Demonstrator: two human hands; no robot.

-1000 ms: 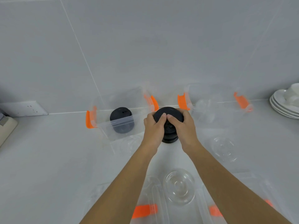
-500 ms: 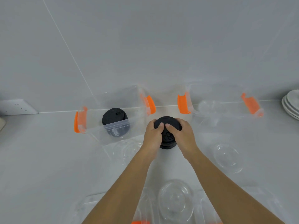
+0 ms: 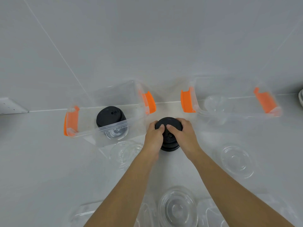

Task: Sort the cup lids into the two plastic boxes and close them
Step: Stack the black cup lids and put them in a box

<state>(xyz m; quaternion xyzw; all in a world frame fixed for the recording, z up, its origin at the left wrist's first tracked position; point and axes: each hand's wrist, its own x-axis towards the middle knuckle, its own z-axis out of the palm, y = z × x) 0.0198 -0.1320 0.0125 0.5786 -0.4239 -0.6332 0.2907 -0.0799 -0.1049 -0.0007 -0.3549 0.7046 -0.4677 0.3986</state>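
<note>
Both hands hold a stack of black cup lids (image 3: pixel 168 141) on the counter between the two boxes. My left hand (image 3: pixel 154 136) grips its left side and my right hand (image 3: pixel 183 135) its right side, thumbs on the top lid. The left clear box (image 3: pixel 85 131), with orange clips, holds another black lid stack (image 3: pixel 110 117). The right clear box (image 3: pixel 201 112) holds clear lids (image 3: pixel 214 104). Loose clear lids lie on the counter: one stack (image 3: pixel 124 153) in front of the left box, another (image 3: pixel 237 159) at the right, and a domed one (image 3: pixel 177 207) near me.
The two clear box covers (image 3: pixel 85 213) lie at the near edge, either side of the domed lid. A white wall socket (image 3: pixel 11 107) is at the far left. White plates (image 3: pixel 301 99) show at the right edge. The tiled wall rises right behind the boxes.
The hands and the black lid stack stay between the boxes; the stack has come down onto the counter. The head camera has tilted, shifting the view.
</note>
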